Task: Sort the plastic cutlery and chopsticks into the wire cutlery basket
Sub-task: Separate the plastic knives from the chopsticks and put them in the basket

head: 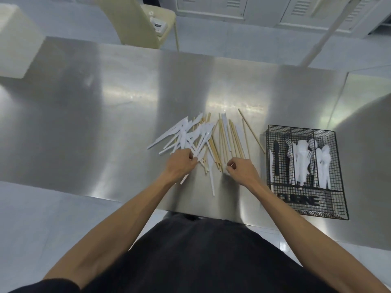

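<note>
- Both bare forearms reach forward from the bottom of the view over a dark garment and meet at the near edge of the pile.
- The left hand [179,163] is palm down with its fingers curled round the near ends of the white plastic cutlery [186,134]. One white handle sticks out beneath its wrist.
- The right hand [241,169] is also curled, and its thumb and forefinger pinch the near end of one of the chopsticks [230,140].
- The cutlery lies fanned out and tangled. The chopsticks lie partly under it and mostly just to its right, pointing away from the person.
- The black wire basket [317,214] stands to the right of the pile, near the right hand.
- Its long compartments hold a black utensil, white forks and white spoons. The lettering on its front plate is too blurred to read.
- Everything rests on a brushed steel surface [84,123] that carries streaks of glare.
- Beyond the far edge stand a pale chair [137,20] and a row of light cabinets [254,9] on a pale floor.
- A white box [14,39] sits at the far left.
</note>
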{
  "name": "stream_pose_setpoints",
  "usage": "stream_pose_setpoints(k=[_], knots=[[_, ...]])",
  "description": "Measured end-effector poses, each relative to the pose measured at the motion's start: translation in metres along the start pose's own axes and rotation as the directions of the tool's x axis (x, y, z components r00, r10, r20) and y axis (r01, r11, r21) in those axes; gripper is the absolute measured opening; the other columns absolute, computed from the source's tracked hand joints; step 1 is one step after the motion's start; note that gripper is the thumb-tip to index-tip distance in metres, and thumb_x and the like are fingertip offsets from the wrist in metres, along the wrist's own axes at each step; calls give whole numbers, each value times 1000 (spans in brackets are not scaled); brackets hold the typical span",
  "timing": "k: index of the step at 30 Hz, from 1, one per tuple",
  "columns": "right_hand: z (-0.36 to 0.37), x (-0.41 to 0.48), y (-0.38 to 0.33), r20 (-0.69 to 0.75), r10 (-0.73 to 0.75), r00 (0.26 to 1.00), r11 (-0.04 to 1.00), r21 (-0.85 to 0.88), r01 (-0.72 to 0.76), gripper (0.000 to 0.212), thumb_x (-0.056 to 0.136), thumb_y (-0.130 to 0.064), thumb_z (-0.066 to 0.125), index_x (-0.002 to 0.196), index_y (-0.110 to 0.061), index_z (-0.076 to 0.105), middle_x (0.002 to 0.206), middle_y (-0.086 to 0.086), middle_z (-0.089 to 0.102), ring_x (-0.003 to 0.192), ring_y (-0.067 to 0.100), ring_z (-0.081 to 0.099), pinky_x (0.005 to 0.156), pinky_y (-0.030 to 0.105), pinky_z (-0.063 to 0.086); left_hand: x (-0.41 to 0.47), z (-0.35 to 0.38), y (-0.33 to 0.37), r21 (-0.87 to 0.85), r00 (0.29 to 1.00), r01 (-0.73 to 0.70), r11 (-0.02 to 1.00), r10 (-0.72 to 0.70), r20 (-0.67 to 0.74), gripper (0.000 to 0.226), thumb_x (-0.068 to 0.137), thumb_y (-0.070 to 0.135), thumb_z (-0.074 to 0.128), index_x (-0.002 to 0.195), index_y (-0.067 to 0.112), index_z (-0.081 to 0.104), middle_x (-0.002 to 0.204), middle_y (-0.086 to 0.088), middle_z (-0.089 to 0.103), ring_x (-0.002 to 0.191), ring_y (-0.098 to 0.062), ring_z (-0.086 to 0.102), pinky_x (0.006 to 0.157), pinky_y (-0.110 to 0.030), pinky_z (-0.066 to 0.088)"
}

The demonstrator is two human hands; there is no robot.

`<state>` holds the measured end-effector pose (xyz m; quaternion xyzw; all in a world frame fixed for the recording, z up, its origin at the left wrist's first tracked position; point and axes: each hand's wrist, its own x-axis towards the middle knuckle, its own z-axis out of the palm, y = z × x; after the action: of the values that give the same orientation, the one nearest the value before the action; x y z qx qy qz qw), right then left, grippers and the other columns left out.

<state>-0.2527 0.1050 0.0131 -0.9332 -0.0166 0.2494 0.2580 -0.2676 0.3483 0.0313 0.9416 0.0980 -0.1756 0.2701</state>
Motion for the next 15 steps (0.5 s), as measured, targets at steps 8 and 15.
stream_pose_setpoints(k=[8,15], knots=[[25,19,-50,-42,-12,999,999,-30,11,13,97,-26,62,101,-17,70,91,0,71,82,17,66,76,35,59,6,-21,-33,-118,997,53,992,-60,-50,22,88,34,55,76,17,62,71,5,66,70,-16,62,62,-32,49],[32,43,-80,-137,59,989,998,44,-53,10,96,-23,60,88,-19,65,73,-7,63,69,12,62,64,31,54,12,-27,-49,-150,997,32,988,-43,-65,21,89,34,58,80,17,66,68,7,64,66,-15,59,56,-28,43]])
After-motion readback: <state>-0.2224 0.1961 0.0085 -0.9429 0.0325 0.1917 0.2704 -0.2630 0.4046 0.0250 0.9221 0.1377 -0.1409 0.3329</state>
